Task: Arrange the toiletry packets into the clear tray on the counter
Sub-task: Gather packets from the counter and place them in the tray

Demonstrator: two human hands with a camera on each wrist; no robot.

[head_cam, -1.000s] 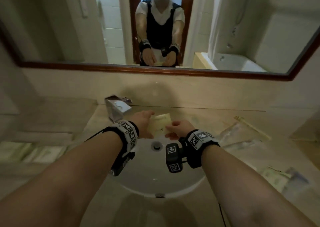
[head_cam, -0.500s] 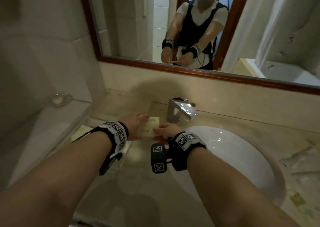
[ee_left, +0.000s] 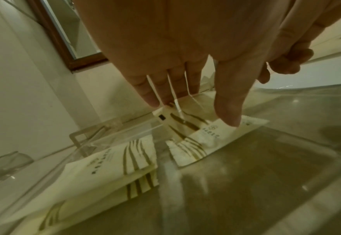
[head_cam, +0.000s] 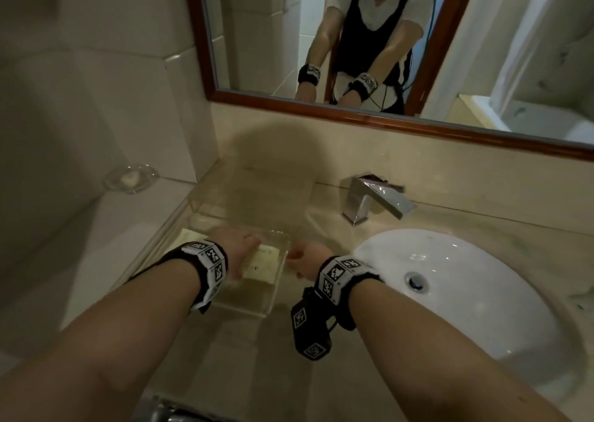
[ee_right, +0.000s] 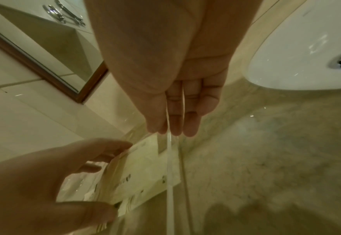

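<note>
The right hand hangs above the clear tray with its fingers straight, just over the tray's thin side wall. Inside the tray lies a pale packet. The left hand is on the far side of the tray from the white sink, touching the packet. The tray sits on the tabletop.

Cream packet w/ dark print lies flat in clear tray; more packets stacked flat beside it.
</note>
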